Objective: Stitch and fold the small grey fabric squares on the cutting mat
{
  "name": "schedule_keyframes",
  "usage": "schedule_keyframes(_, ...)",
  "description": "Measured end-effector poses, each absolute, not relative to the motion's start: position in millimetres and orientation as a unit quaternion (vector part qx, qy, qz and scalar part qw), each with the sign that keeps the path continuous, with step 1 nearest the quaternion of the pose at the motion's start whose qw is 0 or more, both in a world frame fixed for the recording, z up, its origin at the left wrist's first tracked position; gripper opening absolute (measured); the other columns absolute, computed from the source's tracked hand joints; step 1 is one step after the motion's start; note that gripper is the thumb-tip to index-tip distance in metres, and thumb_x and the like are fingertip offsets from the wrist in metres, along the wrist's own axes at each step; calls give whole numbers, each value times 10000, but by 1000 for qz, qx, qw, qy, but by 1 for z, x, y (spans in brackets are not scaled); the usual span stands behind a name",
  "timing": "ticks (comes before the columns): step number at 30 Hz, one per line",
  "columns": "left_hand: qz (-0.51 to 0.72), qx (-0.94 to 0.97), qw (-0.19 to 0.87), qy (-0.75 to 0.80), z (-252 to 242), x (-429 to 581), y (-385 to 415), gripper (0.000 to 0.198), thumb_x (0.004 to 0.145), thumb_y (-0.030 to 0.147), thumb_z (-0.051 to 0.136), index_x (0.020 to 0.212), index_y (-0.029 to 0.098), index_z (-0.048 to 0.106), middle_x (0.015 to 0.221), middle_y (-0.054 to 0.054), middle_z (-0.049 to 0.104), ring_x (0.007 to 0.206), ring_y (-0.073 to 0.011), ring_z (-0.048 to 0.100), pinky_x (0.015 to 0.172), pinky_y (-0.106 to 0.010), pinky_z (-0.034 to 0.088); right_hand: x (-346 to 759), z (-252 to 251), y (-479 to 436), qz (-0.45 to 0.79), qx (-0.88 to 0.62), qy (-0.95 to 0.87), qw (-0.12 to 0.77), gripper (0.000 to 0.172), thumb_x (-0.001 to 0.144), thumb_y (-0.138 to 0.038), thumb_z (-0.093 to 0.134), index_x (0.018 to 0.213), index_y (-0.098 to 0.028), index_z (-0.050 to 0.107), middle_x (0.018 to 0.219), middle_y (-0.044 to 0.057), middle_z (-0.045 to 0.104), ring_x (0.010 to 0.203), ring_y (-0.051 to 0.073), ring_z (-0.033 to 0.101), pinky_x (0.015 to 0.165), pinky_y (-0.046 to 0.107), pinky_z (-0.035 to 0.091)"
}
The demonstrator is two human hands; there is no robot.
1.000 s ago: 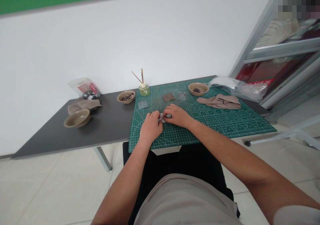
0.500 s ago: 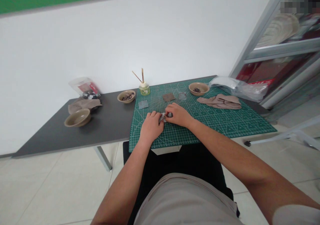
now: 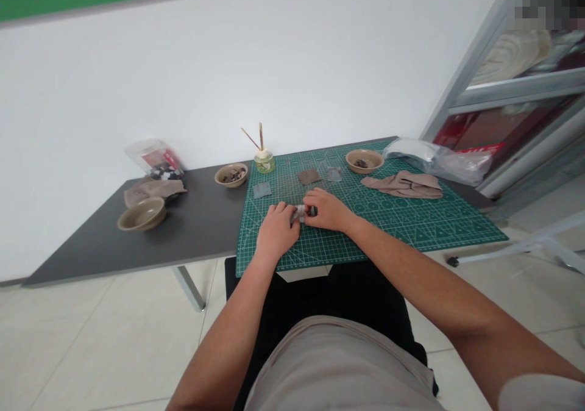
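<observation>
Left hand (image 3: 276,234) and right hand (image 3: 328,211) curl closed on a small pale folded piece (image 3: 299,214), pinching it against the green cutting mat (image 3: 402,231). Their fingers hide most of it, so its shape and material are hard to make out. Grey squares (image 3: 262,190) lie farther left; a bowl (image 3: 364,161) sits far right.

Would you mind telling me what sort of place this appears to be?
It looks like a small indoor craft workroom, though I cannot be certain. A green gridded cutting mat sits on a dark grey table, with a small tan bowl of dark pieces and crumpled beige fabric nearby.
</observation>
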State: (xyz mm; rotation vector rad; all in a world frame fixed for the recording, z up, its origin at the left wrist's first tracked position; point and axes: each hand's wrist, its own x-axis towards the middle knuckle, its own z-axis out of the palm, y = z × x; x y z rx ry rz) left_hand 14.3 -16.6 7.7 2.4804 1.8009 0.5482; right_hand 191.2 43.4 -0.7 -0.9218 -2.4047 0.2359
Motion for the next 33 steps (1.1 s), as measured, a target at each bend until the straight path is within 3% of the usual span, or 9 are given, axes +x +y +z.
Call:
schedule_keyframes(4, 177, 799, 10, 575, 7, 15, -16, 167, 919, 224, 499, 1031, 211, 622, 1030, -79, 590, 1015, -265, 492, 915, -402, 434, 191, -1, 44, 108, -303, -910, 262, 153, 802, -185, 645, 709, -213, 528, 807, 15, 609, 821, 192, 522, 847, 337, 387)
schedule_keyframes(9, 179, 798, 10, 576, 8, 14, -17, 178, 916, 218, 497, 1040, 207, 624, 1038, -78, 593, 1027, -267, 496, 924, -403, 438, 190, 1, 42, 80, -376, -881, 276, 180, 788, -218, 674, 690, -208, 524, 813, 40, 587, 841, 211, 498, 803, 338, 388)
schedule_keyframes(14, 182, 798, 11, 575, 5, 14, -15, 153, 915, 224, 497, 1004, 205, 620, 1033, -91, 608, 1028, -273, 514, 927, -426, 450, 190, 1, 43, 103, -308, -910, 259, 153, 816, -198, 656, 706, -206, 550, 796, 15, 614, 793, 185, 512, 827, 332, 380)
schedule_keyframes(18, 211, 793, 21, 572, 4, 14, -14, 305, 894, 211, 519, 1194, 184, 566, 1142, -98, 640, 1065, -275, 536, 966, -425, 457, 190, -3, 48, 98, -314, -908, 259, 103, 877, -248, 639, 791, -196, 619, 878, 35, 667, 836, 197, 532, 854, 347, 373)
schedule_keyframes(21, 229, 783, 35, 578, 4, 13, -14, 439, 887, 222, 528, 1322, 175, 489, 1191, -104, 655, 1091, -287, 548, 957, -427, 476, 189, -4, 49, 68, -344, -897, 270, 133, 846, -243, 673, 742, -192, 607, 849, 47, 651, 835, 210, 516, 826, 344, 379)
schedule_keyframes(29, 239, 784, 31, 572, 1, 13, -13, 474, 883, 220, 518, 1350, 146, 483, 1269, -131, 640, 1152, -306, 552, 1002, -454, 477, 189, -2, 48, 106, -299, -916, 246, 97, 903, -254, 636, 836, -188, 655, 930, 41, 700, 854, 198, 550, 845, 347, 375)
schedule_keyframes(33, 236, 786, 29, 570, 0, 13, -12, 464, 883, 216, 518, 1339, 131, 496, 1258, -136, 649, 1140, -308, 557, 1004, -463, 476, 187, -4, 49, 68, -345, -894, 278, 145, 841, -244, 681, 727, -190, 608, 824, 45, 645, 833, 209, 519, 805, 336, 381)
